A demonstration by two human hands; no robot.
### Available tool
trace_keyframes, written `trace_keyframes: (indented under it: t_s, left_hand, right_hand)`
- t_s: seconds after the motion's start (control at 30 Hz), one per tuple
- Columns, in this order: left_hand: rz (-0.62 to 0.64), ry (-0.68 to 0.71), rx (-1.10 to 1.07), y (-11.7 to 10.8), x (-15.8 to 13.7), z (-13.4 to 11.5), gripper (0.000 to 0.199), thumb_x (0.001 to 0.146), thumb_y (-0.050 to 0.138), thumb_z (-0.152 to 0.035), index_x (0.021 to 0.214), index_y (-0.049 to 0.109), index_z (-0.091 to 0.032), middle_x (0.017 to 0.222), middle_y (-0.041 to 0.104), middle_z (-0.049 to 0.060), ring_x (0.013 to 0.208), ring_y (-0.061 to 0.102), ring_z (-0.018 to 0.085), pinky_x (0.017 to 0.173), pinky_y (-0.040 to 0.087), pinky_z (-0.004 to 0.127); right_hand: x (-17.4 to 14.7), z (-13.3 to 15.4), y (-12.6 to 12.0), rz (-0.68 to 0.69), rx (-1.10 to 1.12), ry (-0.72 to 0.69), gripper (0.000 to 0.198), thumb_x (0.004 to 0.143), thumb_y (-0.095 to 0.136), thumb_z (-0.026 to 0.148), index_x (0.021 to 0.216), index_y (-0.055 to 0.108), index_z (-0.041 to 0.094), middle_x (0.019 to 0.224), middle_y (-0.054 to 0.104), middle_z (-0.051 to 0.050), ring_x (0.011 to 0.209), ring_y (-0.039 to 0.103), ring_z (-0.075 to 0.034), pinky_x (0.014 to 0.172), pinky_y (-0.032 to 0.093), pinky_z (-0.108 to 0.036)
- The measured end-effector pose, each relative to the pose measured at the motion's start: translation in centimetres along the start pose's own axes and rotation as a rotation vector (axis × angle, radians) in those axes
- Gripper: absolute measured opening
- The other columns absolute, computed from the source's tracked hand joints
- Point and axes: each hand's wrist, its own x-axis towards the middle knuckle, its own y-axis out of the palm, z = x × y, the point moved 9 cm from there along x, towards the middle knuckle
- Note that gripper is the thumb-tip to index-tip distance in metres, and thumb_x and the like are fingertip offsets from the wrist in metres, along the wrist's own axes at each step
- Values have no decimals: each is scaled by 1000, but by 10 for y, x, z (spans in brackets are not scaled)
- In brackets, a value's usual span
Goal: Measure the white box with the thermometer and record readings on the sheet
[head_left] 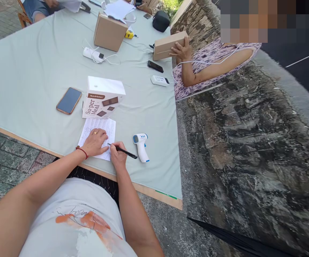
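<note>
A: What does the right hand point(118, 154) grip?
B: A black pen point(129, 154). The fingers are closed around it near its tip, and the longer part sticks out to the right of the hand, slanting nearer.
A: And the tip?
B: It points left, over the right part of the printed paper point(108, 126). Whether it touches the sheet I cannot tell.
A: How does the left hand point(94, 141) lie?
B: Palm down on the paper, fingers loosely extended, just left of the pen tip. It covers the middle of the sheet.
A: What stands around them?
B: At the paper's far end, a white box point(103, 98) stands upright. A phone point(69, 100) lies left of that box, and a white thermometer point(143, 148) lies just right of the pen, apart from it. Farther right, a co-worker's hand point(182, 50) holds a brown box point(163, 48).
</note>
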Motion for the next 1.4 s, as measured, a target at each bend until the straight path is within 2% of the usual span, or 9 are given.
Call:
trace_keyframes:
  t_s: [0.27, 0.5, 1.4]
  left_hand:
    - [36, -14, 31, 0, 1, -1, 29, 83, 66, -34, 104, 65, -14, 117, 60, 14, 111, 54, 32, 105, 40, 50]
    - [57, -26, 54, -2, 1, -2, 25, 85, 61, -26, 106, 65, -13, 120, 60, 15, 113, 54, 32, 105, 40, 48]
    - [50, -17, 52, 0, 1, -1, 26, 84, 62, -27, 106, 65, -14, 120, 60, 14, 114, 54, 31, 106, 40, 48]
  right_hand:
    - [0, 2, -2, -23, -5, -27, 14, 73, 51, 34, 65, 52, 23, 60, 53, 4, 63, 47, -15, 64, 40, -29]
    - [1, -1, -4, -51, -1, -27, 15, 73, 51, 36, 66, 52, 23, 60, 52, 4, 62, 46, -15, 63, 39, -30]
    - [1, -1, -6, -76, -35, -35, 13, 73, 49, 34, 66, 50, 24, 61, 51, 4, 63, 45, -15, 64, 40, -30]
